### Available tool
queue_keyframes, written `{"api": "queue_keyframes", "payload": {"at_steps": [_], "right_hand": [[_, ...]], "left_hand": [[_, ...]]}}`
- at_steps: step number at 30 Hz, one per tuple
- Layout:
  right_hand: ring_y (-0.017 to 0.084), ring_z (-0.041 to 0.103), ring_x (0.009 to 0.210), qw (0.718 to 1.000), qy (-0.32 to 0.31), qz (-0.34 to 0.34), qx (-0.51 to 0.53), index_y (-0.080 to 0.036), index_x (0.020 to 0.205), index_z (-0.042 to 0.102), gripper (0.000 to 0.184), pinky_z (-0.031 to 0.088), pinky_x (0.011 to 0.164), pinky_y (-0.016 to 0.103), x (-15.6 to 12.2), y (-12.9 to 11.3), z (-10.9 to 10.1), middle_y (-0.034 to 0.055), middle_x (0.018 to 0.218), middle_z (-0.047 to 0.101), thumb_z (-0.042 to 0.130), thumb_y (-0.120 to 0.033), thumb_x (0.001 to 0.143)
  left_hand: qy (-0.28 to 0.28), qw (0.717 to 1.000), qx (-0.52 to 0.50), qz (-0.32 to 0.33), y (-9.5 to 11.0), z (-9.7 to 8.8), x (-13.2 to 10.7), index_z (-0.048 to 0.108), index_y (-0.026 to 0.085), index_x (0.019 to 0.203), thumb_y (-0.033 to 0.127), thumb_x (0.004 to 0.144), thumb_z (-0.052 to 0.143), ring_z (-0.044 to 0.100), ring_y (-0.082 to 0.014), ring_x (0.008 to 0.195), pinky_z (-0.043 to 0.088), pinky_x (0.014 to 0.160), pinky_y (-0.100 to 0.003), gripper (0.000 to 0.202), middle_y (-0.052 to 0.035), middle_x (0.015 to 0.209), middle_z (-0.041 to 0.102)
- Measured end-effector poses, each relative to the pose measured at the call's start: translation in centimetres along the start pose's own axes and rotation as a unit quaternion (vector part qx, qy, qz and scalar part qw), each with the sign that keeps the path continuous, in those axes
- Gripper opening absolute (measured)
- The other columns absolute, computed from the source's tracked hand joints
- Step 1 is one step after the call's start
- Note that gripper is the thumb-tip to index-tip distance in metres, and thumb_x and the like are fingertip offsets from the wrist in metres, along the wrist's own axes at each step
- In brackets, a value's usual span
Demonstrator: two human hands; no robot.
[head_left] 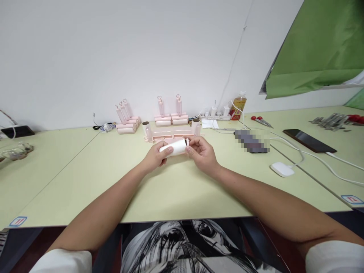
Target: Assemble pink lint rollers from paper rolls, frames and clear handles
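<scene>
My left hand (pixel 155 156) is wrapped round the left part of a white paper roll (pixel 176 146), its thumb lying along the top. The roll is held tilted a little above the table, with its dark open core facing right. At that right end my right hand (pixel 203 153) is closed, thumb and fingers pinching the roll's rim. Whether it also holds a small loose piece there, I cannot tell. Just behind my hands lie open pink cases (pixel 162 138). Another paper roll (pixel 146 129) stands upright at their left, and a similar roll (pixel 195 127) at their right.
Pink cases with clear-handled pieces stand by the wall, one group at the left (pixel 127 125) and another in the middle (pixel 172 119). Rightward are a power strip (pixel 218 116), a drink bottle (pixel 238 107), red-handled pliers (pixel 261 121), a phone (pixel 308 140) and a white charger (pixel 282 169) with cables.
</scene>
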State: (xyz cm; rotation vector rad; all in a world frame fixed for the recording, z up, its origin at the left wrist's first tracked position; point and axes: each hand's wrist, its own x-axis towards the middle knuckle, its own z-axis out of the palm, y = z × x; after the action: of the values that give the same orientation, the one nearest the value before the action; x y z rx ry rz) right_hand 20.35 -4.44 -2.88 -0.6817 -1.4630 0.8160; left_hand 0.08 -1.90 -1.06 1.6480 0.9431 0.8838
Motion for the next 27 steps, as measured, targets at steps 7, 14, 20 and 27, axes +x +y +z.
{"api": "queue_keyframes", "payload": {"at_steps": [7,14,20,27], "right_hand": [[0.021,0.065,0.100,0.998,-0.022,-0.046,-0.042,-0.021,0.095,0.057,0.015,0.053,0.084,0.037,-0.2,-0.6,-0.2,0.0108,0.115,0.066,0.061,-0.034,0.089],[0.023,0.062,0.107,0.987,-0.039,-0.104,-0.118,-0.021,0.105,0.059,0.018,0.053,0.088,0.038,-0.3,-0.5,-0.4,0.0116,0.117,0.064,0.057,-0.032,0.090],[0.027,0.053,0.124,0.949,-0.074,-0.189,-0.239,-0.022,0.123,0.055,0.034,0.048,0.097,0.045,-0.1,-0.8,-0.5,0.0143,0.127,0.060,0.056,-0.029,0.090],[0.028,0.042,0.134,0.960,-0.069,-0.145,-0.230,-0.030,0.138,0.042,0.052,0.052,0.094,0.044,-0.4,-1.0,-0.4,0.0112,0.146,0.042,0.057,-0.033,0.088]], "left_hand": [[-0.164,0.986,-0.013,-0.005,0.8,2.0,-1.2,0.053,0.015,0.098,0.055,0.074,0.070,0.045,-0.0074,0.046,0.037,0.043,-0.021,0.050,0.0057,0.062,0.049],[-0.169,0.985,-0.003,0.014,0.5,2.2,-1.1,0.051,0.015,0.099,0.053,0.078,0.067,0.043,-0.0079,0.048,0.037,0.046,-0.021,0.046,0.0059,0.062,0.048],[-0.151,0.988,0.005,0.028,0.2,2.0,-1.0,0.051,0.014,0.103,0.052,0.080,0.066,0.043,-0.0081,0.050,0.037,0.048,-0.022,0.047,0.0054,0.063,0.048],[-0.123,0.992,0.018,0.025,0.6,2.0,-1.1,0.052,0.015,0.116,0.053,0.080,0.064,0.046,-0.0103,0.054,0.041,0.049,-0.023,0.054,0.0031,0.068,0.051]]}}
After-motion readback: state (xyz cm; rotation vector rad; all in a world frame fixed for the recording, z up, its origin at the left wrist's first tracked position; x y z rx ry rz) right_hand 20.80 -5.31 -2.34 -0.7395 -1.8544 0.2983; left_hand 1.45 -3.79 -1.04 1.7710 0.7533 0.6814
